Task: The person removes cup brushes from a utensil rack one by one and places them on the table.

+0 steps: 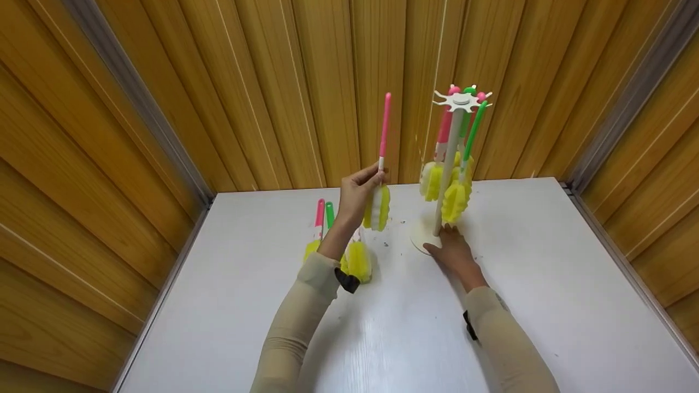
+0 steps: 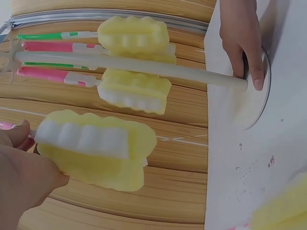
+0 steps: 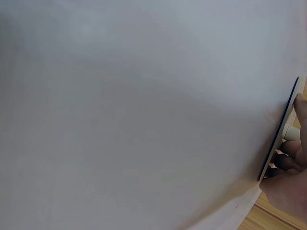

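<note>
My left hand [image 1: 357, 194] pinches a pink-handled sponge brush [image 1: 385, 125] by its white neck, above the table. The brush stands nearly upright, its yellow-and-white sponge head [image 2: 96, 143] downward. To the right stands a white rack [image 1: 450, 164] with a round base and a hooked top. Several pink- and green-handled sponge brushes [image 1: 457, 199] hang from it, heads down. My right hand [image 1: 456, 254] rests on the rack's base [image 2: 256, 108] beside the foot of the pole, thumb and fingers spread. In the right wrist view only part of that hand [image 3: 288, 177] shows, at the base's edge.
More sponge brushes [image 1: 359, 261] with pink and green handles lie on the white table [image 1: 246, 327], partly hidden by my left forearm. Small dark specks dot the tabletop near the rack. Wood-panelled walls [image 1: 327, 82] rise behind the table and at both sides.
</note>
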### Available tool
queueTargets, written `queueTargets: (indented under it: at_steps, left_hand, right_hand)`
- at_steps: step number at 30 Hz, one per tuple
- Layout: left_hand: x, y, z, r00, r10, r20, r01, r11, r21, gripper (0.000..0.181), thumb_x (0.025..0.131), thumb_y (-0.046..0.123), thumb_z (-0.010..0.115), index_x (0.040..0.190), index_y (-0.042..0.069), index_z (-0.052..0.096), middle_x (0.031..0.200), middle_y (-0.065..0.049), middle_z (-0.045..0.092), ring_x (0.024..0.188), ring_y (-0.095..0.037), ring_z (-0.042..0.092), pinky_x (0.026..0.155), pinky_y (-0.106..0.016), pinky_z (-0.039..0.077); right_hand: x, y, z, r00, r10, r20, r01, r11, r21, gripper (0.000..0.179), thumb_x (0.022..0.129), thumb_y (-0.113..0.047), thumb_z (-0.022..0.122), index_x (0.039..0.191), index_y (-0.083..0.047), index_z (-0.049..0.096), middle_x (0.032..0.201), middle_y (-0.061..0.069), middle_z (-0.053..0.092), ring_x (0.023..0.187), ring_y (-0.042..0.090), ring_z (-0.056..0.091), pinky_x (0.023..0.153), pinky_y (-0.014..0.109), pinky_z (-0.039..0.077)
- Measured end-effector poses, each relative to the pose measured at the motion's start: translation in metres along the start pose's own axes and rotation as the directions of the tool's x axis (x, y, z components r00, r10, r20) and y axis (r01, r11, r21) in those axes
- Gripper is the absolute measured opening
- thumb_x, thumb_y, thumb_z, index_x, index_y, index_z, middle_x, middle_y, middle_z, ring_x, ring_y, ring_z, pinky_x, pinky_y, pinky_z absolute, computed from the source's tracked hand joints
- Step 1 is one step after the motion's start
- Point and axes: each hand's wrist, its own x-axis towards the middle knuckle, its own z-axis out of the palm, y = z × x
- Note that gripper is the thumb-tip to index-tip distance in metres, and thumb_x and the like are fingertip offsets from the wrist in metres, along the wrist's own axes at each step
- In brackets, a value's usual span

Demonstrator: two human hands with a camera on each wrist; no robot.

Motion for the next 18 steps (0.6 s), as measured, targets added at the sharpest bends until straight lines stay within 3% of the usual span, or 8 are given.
queueTargets:
  at_steps: [4, 8, 14, 18]
  left_hand:
    - [-0.004, 0.001, -0.009, 1.0, -0.012, -0.026, 0.012, 1.0, -0.007, 0.028, 0.099, 0.012, 0.067, 0.126, 0.004, 0.072, 0.098, -0.008, 0.075, 0.093, -0.027, 0.065, 0.075, -0.025, 0.053]
    - [-0.008, 0.002, -0.017, 0.998, -0.046, -0.042, 0.046, 0.999, -0.006, 0.03, 0.102, 0.015, 0.064, 0.129, 0.003, 0.07, 0.105, -0.008, 0.075, 0.099, -0.028, 0.066, 0.078, -0.025, 0.054]
    - [-0.017, 0.002, -0.032, 0.993, -0.088, -0.073, 0.086, 0.996, -0.032, 0.033, 0.104, 0.016, 0.059, 0.133, 0.002, 0.066, 0.112, -0.013, 0.074, 0.103, -0.027, 0.068, 0.082, -0.026, 0.055]
    - [-0.024, 0.0, -0.045, 0.992, -0.086, -0.095, 0.083, 0.996, -0.038, 0.033, 0.105, 0.014, 0.058, 0.135, 0.001, 0.065, 0.116, -0.018, 0.072, 0.108, -0.033, 0.067, 0.083, -0.025, 0.056]
  right_hand:
    - [-0.001, 0.001, 0.0, 1.0, 0.005, -0.005, -0.004, 1.0, 0.021, 0.079, 0.103, -0.038, 0.06, 0.16, 0.002, 0.021, 0.166, 0.025, 0.018, 0.15, 0.044, 0.022, 0.12, 0.057, 0.023]
    - [-0.002, 0.003, -0.002, 1.0, 0.02, -0.005, -0.02, 0.999, 0.036, 0.08, 0.103, -0.038, 0.06, 0.16, 0.001, 0.019, 0.166, 0.024, 0.015, 0.151, 0.044, 0.02, 0.121, 0.057, 0.021]
    - [-0.004, -0.002, 0.001, 0.998, 0.058, -0.026, -0.057, 0.997, 0.053, 0.081, 0.102, -0.033, 0.063, 0.16, 0.001, 0.018, 0.166, 0.024, 0.015, 0.151, 0.043, 0.02, 0.121, 0.056, 0.021]
    - [-0.004, -0.014, 0.006, 0.995, 0.071, -0.069, -0.067, 0.996, 0.054, 0.08, 0.101, -0.028, 0.066, 0.158, 0.005, 0.021, 0.161, 0.029, 0.024, 0.145, 0.045, 0.03, 0.12, 0.055, 0.026]
